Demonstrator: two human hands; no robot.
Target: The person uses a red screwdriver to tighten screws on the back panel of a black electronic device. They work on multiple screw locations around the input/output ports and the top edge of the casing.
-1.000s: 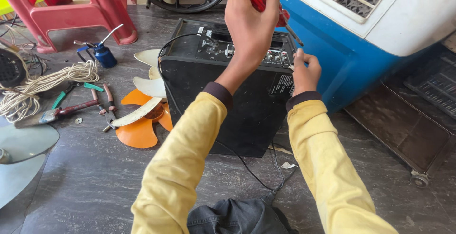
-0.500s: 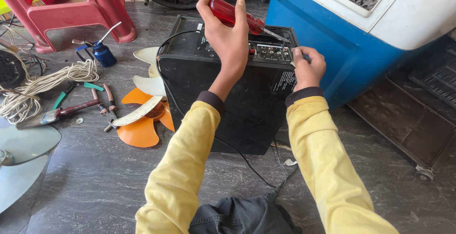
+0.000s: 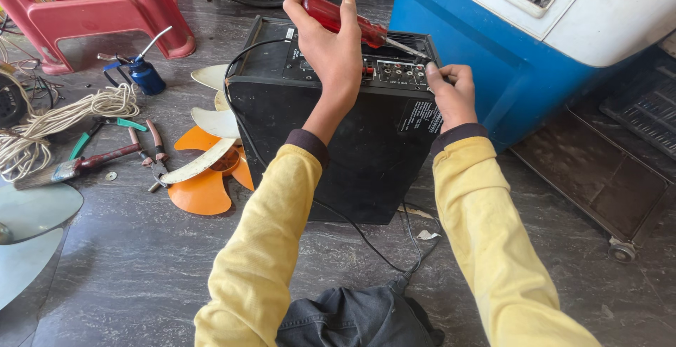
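Observation:
A black speaker box [image 3: 366,150] stands on the grey stone floor in front of me, its top panel of sockets and knobs [image 3: 394,72] facing up. My left hand [image 3: 331,47] grips a red-handled screwdriver [image 3: 338,19], whose metal shaft slants down to the panel's right end. My right hand [image 3: 451,93] rests on the box's top right corner, fingers pinched near the screwdriver tip. What the fingers hold is too small to tell. Both arms wear yellow sleeves.
A blue and white air cooler [image 3: 535,30] stands right of the box. Left lie an orange fan blade [image 3: 208,178], white blades [image 3: 211,118], pliers [image 3: 151,153], a blue oil can [image 3: 144,72], coiled white cord [image 3: 63,118] and a red plastic stool [image 3: 105,12]. A black cable [image 3: 366,238] trails forward.
My left hand came down from above the box with the screwdriver, and its tip now meets the panel's right end. My right hand stayed at the top right corner.

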